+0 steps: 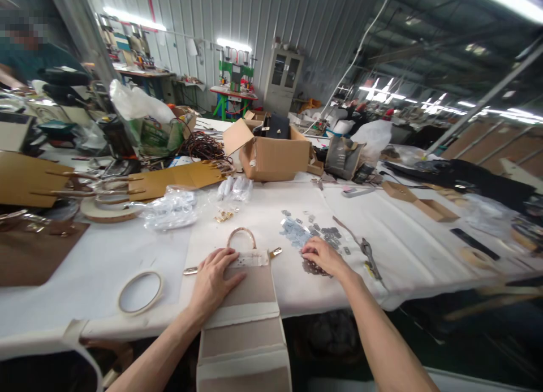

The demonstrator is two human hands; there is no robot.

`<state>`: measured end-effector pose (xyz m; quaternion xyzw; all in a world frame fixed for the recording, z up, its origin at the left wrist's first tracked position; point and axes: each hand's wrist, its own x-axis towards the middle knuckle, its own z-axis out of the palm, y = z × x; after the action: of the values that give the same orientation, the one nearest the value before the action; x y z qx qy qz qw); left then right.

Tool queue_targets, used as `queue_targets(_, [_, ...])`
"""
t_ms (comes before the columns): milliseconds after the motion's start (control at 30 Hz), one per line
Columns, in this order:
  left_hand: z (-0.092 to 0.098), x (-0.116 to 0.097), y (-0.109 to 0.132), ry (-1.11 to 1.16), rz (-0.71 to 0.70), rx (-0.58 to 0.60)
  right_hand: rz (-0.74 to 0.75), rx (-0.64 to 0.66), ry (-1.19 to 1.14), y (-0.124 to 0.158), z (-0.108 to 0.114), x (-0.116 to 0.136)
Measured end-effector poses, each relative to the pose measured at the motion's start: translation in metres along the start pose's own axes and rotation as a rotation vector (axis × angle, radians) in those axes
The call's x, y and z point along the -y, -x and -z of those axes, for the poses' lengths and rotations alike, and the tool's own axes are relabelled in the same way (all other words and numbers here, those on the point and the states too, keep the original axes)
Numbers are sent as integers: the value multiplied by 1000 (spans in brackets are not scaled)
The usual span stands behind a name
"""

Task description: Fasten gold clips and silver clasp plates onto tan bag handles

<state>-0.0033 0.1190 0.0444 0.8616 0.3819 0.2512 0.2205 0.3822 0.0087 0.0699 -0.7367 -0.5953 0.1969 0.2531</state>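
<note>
Left hand (214, 281) flat on tan bag (250, 301), right hand (324, 256) picking loose metal bits (297, 233), easily knocked away.

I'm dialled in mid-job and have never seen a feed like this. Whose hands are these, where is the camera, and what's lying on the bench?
There is no machine: a person works bare-handed, and the single camera sits on their head, looking down. The left hand presses flat on a beige bag panel with a ring handle. The right hand touches a scatter of small metal pieces. Both lie on a white table cover. A tape roll lies to the left, an open cardboard box farther back. Neither hand grips anything.
</note>
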Motion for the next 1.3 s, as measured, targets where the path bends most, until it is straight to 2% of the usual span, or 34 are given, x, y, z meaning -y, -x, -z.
queue_targets(300, [5, -6, 3, 140, 57, -18, 37, 109, 89, -12, -5, -22])
queue_targets(633, [2, -4, 6, 234, 48, -39, 25, 93, 181, 1, -2, -4])
queue_targets(700, [2, -4, 6, 238, 48, -37, 19, 39, 140, 5, -3, -7])
queue_targets(800, [2, -4, 7, 197, 48, -36, -12, -157, 27, 8, -6, -9])
queue_targets(867, [2, -4, 8, 168, 51, -40, -62, -251, -55, 7, -11, 5])
queue_targets(933, [2, -4, 9, 147, 50, -44, -113, -222, -159, 5, -20, 35])
queue_targets(1000, [2, -4, 9, 124, 43, -51, -124, -81, -287, 1, -34, 76])
queue_targets(1133, [1, -5, 9, 73, 31, -78, -30, 231, -426, -14, -70, 153])
queue_targets(1200, [1, -5, 9, 58, 24, -87, -8, 290, -427, -23, -87, 171])
queue_targets(1300, [1, -4, 10, 45, 23, -94, 16, 289, -324, -30, -101, 175])
